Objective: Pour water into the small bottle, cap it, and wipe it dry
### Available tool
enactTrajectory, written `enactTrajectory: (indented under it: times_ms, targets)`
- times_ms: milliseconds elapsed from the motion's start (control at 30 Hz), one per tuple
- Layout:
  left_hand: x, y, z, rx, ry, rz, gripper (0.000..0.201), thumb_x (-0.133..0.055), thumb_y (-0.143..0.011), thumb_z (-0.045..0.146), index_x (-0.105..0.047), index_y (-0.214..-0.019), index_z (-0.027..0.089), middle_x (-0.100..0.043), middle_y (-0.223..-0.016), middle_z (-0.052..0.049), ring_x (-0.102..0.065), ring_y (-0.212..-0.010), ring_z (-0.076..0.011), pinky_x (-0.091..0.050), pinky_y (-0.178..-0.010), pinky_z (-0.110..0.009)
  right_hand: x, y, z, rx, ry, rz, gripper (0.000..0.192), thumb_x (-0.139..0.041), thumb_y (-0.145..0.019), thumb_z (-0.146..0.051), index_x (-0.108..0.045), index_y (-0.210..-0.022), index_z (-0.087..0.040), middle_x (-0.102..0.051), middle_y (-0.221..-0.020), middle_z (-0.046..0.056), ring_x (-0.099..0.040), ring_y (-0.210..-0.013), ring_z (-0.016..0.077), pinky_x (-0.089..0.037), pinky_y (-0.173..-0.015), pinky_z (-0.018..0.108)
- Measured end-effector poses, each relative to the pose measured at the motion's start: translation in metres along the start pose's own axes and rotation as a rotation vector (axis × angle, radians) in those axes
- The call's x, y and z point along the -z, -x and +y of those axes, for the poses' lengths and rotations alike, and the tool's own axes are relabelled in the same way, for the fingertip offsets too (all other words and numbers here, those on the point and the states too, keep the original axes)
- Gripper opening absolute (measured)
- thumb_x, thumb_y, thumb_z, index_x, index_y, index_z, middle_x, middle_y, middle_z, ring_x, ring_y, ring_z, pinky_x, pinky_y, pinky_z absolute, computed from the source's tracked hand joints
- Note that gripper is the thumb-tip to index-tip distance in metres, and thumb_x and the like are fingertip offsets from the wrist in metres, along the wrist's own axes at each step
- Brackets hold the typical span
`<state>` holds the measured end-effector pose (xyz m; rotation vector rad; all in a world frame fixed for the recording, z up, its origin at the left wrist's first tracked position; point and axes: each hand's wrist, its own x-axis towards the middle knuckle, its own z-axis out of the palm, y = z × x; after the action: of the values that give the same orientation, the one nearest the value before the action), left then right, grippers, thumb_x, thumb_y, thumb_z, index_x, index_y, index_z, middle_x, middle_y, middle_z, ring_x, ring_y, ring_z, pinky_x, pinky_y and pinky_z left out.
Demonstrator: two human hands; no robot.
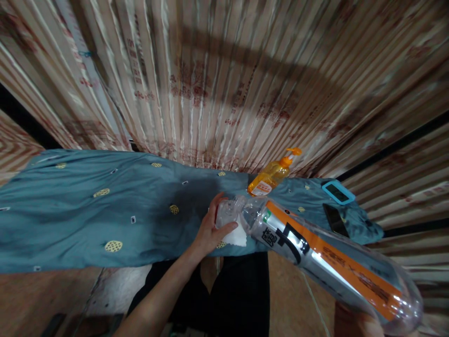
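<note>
On a worktop draped in blue patterned cloth [87, 206], before a striped curtain, a person wipes a large clear plastic bottle [315, 255] with an orange label. Left hand [210, 229] is clamped on the bottle's neck, pressing a white tissue [235, 238] against it. Right hand [354, 323] sits at the bottle's base, lower right – its grip is mostly out of frame. Far right lie an orange pump bottle [271, 175], a blue-framed device [338, 192] and a dark phone [335, 219]. Wiping looks underway at the neck – the body seems untouched.
</note>
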<state>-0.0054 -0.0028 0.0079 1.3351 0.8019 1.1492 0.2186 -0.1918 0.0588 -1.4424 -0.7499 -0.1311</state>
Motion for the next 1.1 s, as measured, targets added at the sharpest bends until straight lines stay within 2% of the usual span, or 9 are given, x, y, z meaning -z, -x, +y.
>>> enactTrajectory:
  times_ms: [133,233,400,467,600,733,833,933,1100]
  targets:
    - [0.001,-0.002,-0.004,0.014,0.165,0.025,0.076,-0.064,-0.081,0.058,-0.039,-0.144,0.022,-0.056,-0.14,-0.012,-0.054,-0.128,-0.0301,-0.039,-0.112,-0.045,-0.012,0.002,-0.015,0.013,0.03,0.077,0.062,-0.085,-0.059,-0.051,-0.066,-0.105,-0.014,-0.058,-0.075,0.003,-0.049,-0.06,0.0189,-0.04,-0.056,0.031]
    - [0.003,-0.005,-0.01,0.045,0.257,0.045,0.074,-0.056,-0.083,0.066,-0.044,-0.141,0.021,-0.059,-0.137,-0.013,-0.055,-0.127,-0.0308,-0.04,-0.111,-0.045,-0.015,-0.001,-0.022,-0.017,-0.039,0.063,0.056,-0.087,-0.056,-0.046,-0.067,-0.099,-0.017,-0.055,-0.071,0.001,-0.047,-0.059,0.0175,-0.035,-0.053,0.029]
    - [0.003,-0.009,-0.02,0.074,0.371,0.062,0.07,-0.049,-0.087,0.068,-0.047,-0.14,0.021,-0.06,-0.136,-0.012,-0.055,-0.129,-0.0308,-0.036,-0.115,-0.047,-0.018,-0.006,-0.028,-0.119,-0.045,0.125,0.051,-0.091,-0.048,-0.043,-0.066,-0.086,-0.019,-0.056,-0.065,0.001,-0.047,-0.057,0.0174,-0.033,-0.051,0.028]
    - [0.003,-0.009,-0.02,0.078,0.37,0.057,0.071,-0.05,-0.086,0.067,-0.047,-0.14,0.021,-0.06,-0.137,-0.012,-0.055,-0.128,-0.0308,-0.036,-0.115,-0.047,-0.019,-0.005,-0.029,-0.124,-0.058,0.143,0.051,-0.091,-0.049,-0.041,-0.067,-0.088,-0.019,-0.057,-0.066,0.0,-0.047,-0.057,0.0167,-0.035,-0.053,0.028]
    - [0.003,-0.007,-0.01,0.06,0.294,0.036,0.075,-0.061,-0.08,0.065,-0.046,-0.139,0.02,-0.059,-0.137,-0.013,-0.054,-0.129,-0.0316,-0.039,-0.112,-0.046,-0.017,-0.002,-0.024,-0.025,-0.113,0.054,0.049,-0.088,-0.058,-0.035,-0.069,-0.099,-0.017,-0.056,-0.069,-0.001,-0.047,-0.06,0.0155,-0.036,-0.056,0.027]
    - [0.002,-0.005,-0.002,0.033,0.238,0.031,0.074,-0.065,-0.079,0.061,-0.047,-0.137,0.019,-0.06,-0.135,-0.013,-0.053,-0.129,-0.0309,-0.038,-0.113,-0.045,-0.012,0.0,-0.017,0.037,-0.102,-0.015,0.056,-0.084,-0.065,-0.036,-0.067,-0.114,-0.014,-0.055,-0.076,0.003,-0.055,-0.073,0.0226,-0.047,-0.068,0.035]
    - [0.002,-0.004,-0.001,0.031,0.241,0.037,0.073,-0.066,-0.078,0.06,-0.048,-0.137,0.02,-0.06,-0.136,-0.012,-0.054,-0.129,-0.0304,-0.038,-0.113,-0.044,-0.009,0.0,-0.015,0.022,-0.057,-0.008,0.06,-0.084,-0.066,-0.037,-0.065,-0.119,-0.014,-0.056,-0.078,0.004,-0.057,-0.073,0.0244,-0.05,-0.069,0.039]
    - [0.002,-0.006,-0.005,0.053,0.266,0.064,0.071,-0.063,-0.08,0.063,-0.051,-0.135,0.02,-0.062,-0.134,-0.012,-0.056,-0.127,-0.0305,-0.04,-0.111,-0.044,-0.008,0.001,-0.016,0.041,0.022,-0.005,0.063,-0.082,-0.068,-0.042,-0.064,-0.122,-0.013,-0.06,-0.083,0.007,-0.058,-0.075,0.0266,-0.052,-0.067,0.041]
    - [0.001,-0.01,-0.013,0.11,0.447,0.116,0.07,-0.061,-0.079,0.068,-0.056,-0.13,0.021,-0.063,-0.133,-0.012,-0.057,-0.126,-0.0307,-0.04,-0.111,-0.045,-0.008,0.0,-0.017,0.048,0.001,-0.045,0.066,-0.079,-0.071,-0.043,-0.06,-0.127,-0.014,-0.063,-0.1,0.011,-0.06,-0.087,0.0292,-0.053,-0.075,0.045]
